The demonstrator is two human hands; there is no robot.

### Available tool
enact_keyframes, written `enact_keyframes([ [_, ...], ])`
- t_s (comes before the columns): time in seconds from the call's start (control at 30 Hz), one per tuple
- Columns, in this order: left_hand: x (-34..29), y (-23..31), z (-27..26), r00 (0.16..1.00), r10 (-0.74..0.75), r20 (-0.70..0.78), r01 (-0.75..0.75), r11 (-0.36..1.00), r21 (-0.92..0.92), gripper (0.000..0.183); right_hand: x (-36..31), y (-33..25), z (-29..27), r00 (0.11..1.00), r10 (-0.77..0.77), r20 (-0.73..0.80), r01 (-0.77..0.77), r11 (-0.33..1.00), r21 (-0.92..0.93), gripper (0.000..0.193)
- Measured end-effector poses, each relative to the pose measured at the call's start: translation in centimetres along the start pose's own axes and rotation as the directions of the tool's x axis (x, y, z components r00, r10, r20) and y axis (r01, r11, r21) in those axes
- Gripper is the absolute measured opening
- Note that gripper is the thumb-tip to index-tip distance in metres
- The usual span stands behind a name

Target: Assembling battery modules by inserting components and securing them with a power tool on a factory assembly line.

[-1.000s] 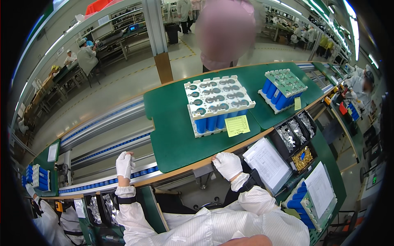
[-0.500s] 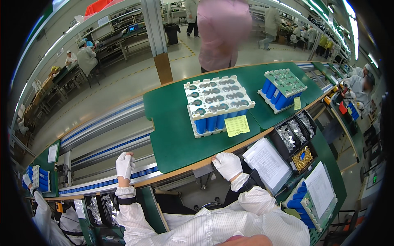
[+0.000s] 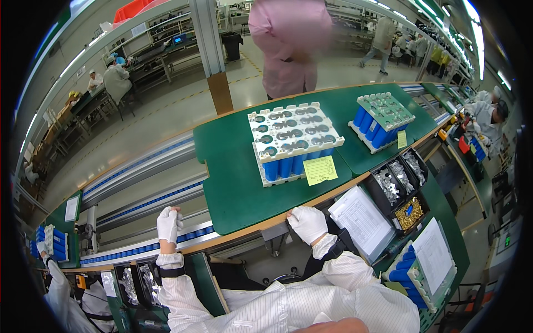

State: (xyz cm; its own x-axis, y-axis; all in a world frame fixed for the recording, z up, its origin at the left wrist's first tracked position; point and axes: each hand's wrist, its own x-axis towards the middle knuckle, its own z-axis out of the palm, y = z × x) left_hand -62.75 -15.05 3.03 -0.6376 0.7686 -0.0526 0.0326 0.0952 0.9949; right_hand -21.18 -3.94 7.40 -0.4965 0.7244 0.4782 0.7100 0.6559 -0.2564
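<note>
My left hand (image 3: 169, 225) wears a white glove and is curled closed over the conveyor's near rail, with nothing seen in it. My right hand (image 3: 308, 223), also gloved, rests closed at the wooden front edge of the green work board (image 3: 244, 202); no object shows in its fingers. Beyond my hands, apart from both, a battery pack (image 3: 294, 130) of blue cylindrical cells stands upright between white plastic holders. A yellow paper tag (image 3: 320, 170) hangs on its near side. Farther right is a second pack (image 3: 383, 119) with a green top plate.
Right of my right hand lie printed sheets (image 3: 361, 222), black bins (image 3: 391, 186) of metal pieces and a bin of brass-coloured parts (image 3: 409, 215). Another pack (image 3: 416, 272) sits at lower right. Roller conveyor (image 3: 150, 194) runs left. A person in pink (image 3: 288, 55) stands across the board; a co-worker's hand (image 3: 41, 248) touches a pack at far left.
The person in pink has shifted slightly left, and a walker in the background has moved right. The co-worker's hand at far left has moved slightly. My hands and the packs stay put.
</note>
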Motion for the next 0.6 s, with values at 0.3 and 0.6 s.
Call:
enact_keyframes([
  [0.3, -0.04, 0.01, 0.04, 1.000, 0.006, 0.002, -0.006, 1.000, -0.001, 0.021, 0.08, -0.25, -0.28, 1.000, 0.011, 0.009, -0.011, 1.000, -0.006, 0.015],
  [0.6, -0.20, 0.32, 0.23, 1.000, 0.001, 0.005, -0.001, 1.000, -0.005, 0.020, -0.01, 0.12, 0.07, 1.000, -0.002, -0.002, 0.002, 1.000, -0.010, 0.016],
])
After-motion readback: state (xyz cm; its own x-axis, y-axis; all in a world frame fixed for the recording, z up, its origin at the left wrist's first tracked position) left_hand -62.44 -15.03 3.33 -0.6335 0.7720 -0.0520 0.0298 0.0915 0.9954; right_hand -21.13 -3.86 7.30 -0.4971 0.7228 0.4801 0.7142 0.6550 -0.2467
